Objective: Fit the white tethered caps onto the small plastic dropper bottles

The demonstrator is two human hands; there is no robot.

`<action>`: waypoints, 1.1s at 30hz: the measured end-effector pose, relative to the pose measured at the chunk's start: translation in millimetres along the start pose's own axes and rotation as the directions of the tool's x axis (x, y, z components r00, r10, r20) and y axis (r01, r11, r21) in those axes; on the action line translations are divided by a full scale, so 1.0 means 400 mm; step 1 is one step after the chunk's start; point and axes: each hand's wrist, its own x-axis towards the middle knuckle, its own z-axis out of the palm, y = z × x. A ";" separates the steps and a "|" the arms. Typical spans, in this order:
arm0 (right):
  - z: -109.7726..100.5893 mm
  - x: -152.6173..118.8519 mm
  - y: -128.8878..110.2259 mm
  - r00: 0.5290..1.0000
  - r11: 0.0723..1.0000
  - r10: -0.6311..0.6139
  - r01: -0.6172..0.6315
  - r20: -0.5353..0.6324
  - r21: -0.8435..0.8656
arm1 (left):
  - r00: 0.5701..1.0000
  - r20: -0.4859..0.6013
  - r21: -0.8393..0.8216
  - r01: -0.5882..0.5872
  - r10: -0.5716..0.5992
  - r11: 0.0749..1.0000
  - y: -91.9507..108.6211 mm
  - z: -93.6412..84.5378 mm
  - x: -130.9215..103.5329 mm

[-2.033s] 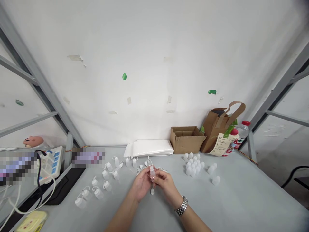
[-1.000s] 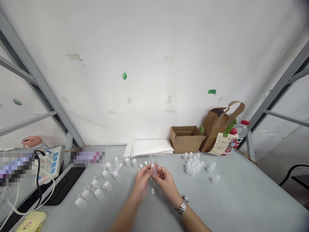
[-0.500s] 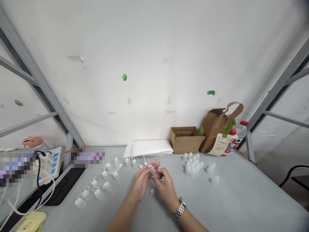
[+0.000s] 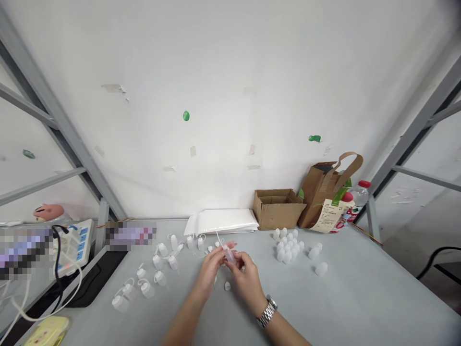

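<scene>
At the middle of the counter (image 4: 342,312), one loose cap (image 4: 227,286) lies between the left hand (image 4: 211,269) and the right hand (image 4: 245,276). The right grip pinches one small bottle (image 4: 229,256), tilted above the counter; the left curls at its top, but whether it closes cannot be told. The step looks like fitting that top; the next move probably calls for steady pressure. Leftward sit about twelve capped bottles (image 4: 157,262); rightward, roughly seventeen overlapping pale bottles (image 4: 287,256). Beyond: one cardboard box (image 4: 281,216), one paper bag (image 4: 314,194).
</scene>
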 end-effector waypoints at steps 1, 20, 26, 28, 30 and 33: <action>-0.004 0.006 -0.001 1.000 1.000 0.024 -0.024 -0.016 0.015 | 0.998 -0.057 0.104 -0.036 0.042 0.994 0.004 -0.007 0.002; -0.042 0.045 0.006 0.980 0.999 0.033 -0.039 -0.195 -0.026 | 0.985 -0.007 0.715 -0.116 0.172 0.690 -0.050 -0.035 -0.035; -0.045 0.041 -0.012 0.998 0.992 0.052 -0.047 -0.034 0.117 | 0.973 -0.080 0.684 -0.103 0.215 0.722 -0.020 -0.024 -0.011; -0.044 0.039 -0.024 0.987 0.963 0.080 -0.113 0.141 0.245 | 0.954 -0.195 0.570 -0.080 0.229 0.818 -0.006 -0.027 0.000; -0.041 0.035 -0.035 0.947 0.929 0.075 -0.180 0.311 0.324 | 0.952 -0.281 0.338 -0.022 0.124 0.941 0.005 -0.033 0.008; -0.032 0.028 -0.043 0.898 0.920 0.060 -0.219 0.437 0.325 | 0.978 -0.208 -0.043 0.029 -0.037 0.999 0.017 -0.037 0.009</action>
